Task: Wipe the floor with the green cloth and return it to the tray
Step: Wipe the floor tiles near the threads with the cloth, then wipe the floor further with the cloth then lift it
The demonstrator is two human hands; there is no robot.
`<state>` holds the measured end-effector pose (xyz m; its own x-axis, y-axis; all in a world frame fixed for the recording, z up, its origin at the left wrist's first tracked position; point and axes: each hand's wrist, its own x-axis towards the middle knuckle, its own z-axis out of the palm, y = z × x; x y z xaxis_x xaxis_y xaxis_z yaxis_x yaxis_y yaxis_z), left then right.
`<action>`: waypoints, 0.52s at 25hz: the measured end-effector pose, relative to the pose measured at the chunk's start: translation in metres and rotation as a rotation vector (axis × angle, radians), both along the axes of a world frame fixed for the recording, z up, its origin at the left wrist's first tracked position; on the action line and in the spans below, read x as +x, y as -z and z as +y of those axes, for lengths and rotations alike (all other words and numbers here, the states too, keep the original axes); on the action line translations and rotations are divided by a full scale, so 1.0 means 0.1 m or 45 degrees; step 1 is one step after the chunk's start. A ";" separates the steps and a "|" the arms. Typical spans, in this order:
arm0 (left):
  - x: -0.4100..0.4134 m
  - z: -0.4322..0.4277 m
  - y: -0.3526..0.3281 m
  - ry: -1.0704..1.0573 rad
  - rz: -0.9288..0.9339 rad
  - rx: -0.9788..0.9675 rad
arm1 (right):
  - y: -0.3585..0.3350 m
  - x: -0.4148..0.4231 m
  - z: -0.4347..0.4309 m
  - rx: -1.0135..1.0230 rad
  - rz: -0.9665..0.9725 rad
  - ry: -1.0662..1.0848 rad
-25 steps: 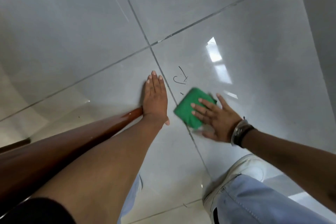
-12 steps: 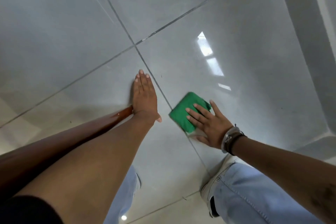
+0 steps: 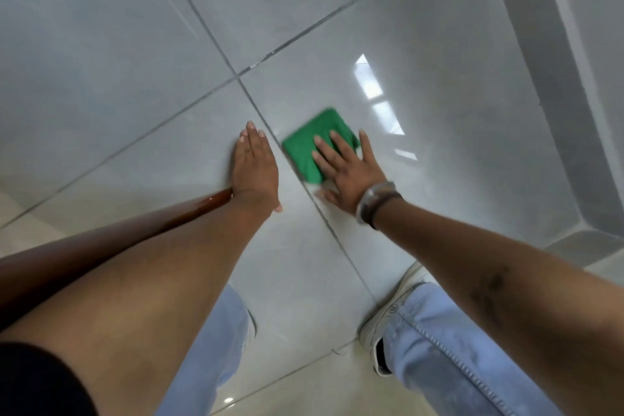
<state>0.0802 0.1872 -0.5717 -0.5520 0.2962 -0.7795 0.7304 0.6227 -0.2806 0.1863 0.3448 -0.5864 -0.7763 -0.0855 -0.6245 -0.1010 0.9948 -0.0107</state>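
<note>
A folded green cloth (image 3: pixel 309 142) lies flat on the glossy grey tiled floor (image 3: pixel 439 152), just right of a grout line. My right hand (image 3: pixel 347 170) presses down on the cloth with fingers spread over its near half; a watch and dark band sit on that wrist. My left hand (image 3: pixel 255 167) rests flat on the tile left of the grout line, palm down, fingers together, holding nothing. The cloth's far edge looks blurred. No tray is in view.
A grey skirting and wall (image 3: pixel 557 84) run along the right side. My knees in light blue jeans (image 3: pixel 456 358) and a white shoe (image 3: pixel 381 321) are at the bottom. Grout lines cross (image 3: pixel 239 78) just beyond my hands.
My right hand has pushed the cloth forward, away from me. The black scribble seen on the tile one second ago no longer shows. My left hand stays planted.
</note>
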 end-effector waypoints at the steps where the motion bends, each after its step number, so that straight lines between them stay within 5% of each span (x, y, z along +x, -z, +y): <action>1: -0.01 -0.01 -0.01 -0.002 -0.033 -0.034 | -0.01 0.32 0.03 -0.037 -0.031 -0.054; 5: 0.01 0.04 0.00 -0.156 -0.049 0.018 | -0.01 0.65 0.57 -0.117 -0.039 -0.166; 13: 0.27 0.22 -0.32 -0.540 -0.115 0.341 | 0.15 -0.25 1.04 0.325 0.040 0.594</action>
<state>0.1070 0.2091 -0.5394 -0.6009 0.2566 -0.7570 0.4120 0.9110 -0.0182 0.1609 0.4490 -0.6012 -0.7143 0.4250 -0.5560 0.3564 0.9047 0.2336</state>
